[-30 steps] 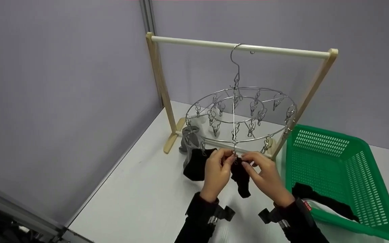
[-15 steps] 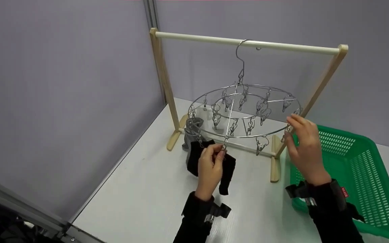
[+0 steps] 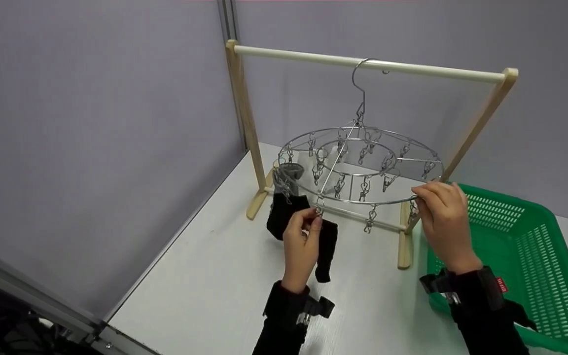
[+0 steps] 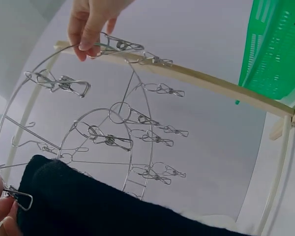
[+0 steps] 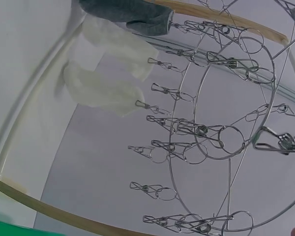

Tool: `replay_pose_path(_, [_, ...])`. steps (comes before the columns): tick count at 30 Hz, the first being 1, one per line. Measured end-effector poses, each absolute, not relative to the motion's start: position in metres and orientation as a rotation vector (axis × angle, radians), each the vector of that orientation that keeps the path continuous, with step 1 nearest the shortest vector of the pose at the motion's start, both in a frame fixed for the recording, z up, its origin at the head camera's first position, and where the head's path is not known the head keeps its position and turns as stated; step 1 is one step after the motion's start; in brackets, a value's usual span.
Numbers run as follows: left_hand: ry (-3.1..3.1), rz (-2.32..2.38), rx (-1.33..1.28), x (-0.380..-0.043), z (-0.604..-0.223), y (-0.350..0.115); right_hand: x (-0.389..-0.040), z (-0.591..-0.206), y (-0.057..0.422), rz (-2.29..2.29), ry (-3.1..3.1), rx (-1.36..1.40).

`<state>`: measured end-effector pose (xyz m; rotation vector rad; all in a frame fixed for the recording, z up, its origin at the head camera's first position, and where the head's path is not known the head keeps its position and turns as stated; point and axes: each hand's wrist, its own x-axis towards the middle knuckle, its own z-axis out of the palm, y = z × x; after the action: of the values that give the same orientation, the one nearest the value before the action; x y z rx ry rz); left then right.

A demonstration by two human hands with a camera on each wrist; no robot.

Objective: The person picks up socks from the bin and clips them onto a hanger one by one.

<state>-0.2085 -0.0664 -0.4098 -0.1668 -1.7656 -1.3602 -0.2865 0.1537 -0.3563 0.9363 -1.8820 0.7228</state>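
Observation:
A round metal clip hanger (image 3: 348, 201) hangs from the rack's white bar. My left hand (image 3: 302, 249) pinches a wire clip (image 4: 20, 197) at the front of its outer ring. From that clip hangs a black sock (image 3: 327, 251), seen large in the left wrist view. My right hand (image 3: 445, 222) pinches the outer ring on the right side, fingertips on the wire. To the left hang another black sock (image 3: 279, 214) and a grey sock (image 3: 291, 171). Pale socks (image 5: 105, 93) hang from clips in the right wrist view.
The wooden rack (image 3: 249, 118) stands on the white table (image 3: 215, 276). A green basket (image 3: 535, 207) stands at the right, with dark cloth (image 3: 521, 315) near its front, partly behind my right sleeve. Several bare clips dangle from the hanger's rings.
My right hand has left the black sock and moved right onto the ring. The hanger has turned, its front edge shifting left, and my left hand has moved slightly left with the clip.

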Motion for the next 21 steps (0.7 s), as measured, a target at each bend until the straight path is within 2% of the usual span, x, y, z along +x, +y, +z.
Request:
replay_pose_path(2, [-1.708,-1.389,-0.176,-0.23,-0.444,-0.071,-0.284,-0.356,0.152,0.737,-1.874,0.942])
replay_pose_path(7, [-1.618,-1.394,-0.194,-0.264,-0.501,-0.075,-0.277,-0.356,0.147,0.758,-1.841,0.969])
replay_pose_path(13, [-1.748,-1.437,-0.297,-0.211,-0.415,-0.052,-0.267,-0.355,0.141,0.753,-1.827,0.991])
replay_pose_path(15, [-1.767,-1.455,-0.342,-0.204,-0.399,-0.046,-0.263,-0.355,0.138,0.745,-1.835,0.99])
replay_pose_path(19, [-1.769,-1.445,-0.434,-0.206,-0.396,-0.039,-0.257,-0.356,0.133,0.751,-1.838,0.995])
replay_pose_path(21, [-1.733,-1.411,-0.471,-0.23,-0.429,-0.039,-0.255,-0.357,0.131,0.761,-1.832,0.999])
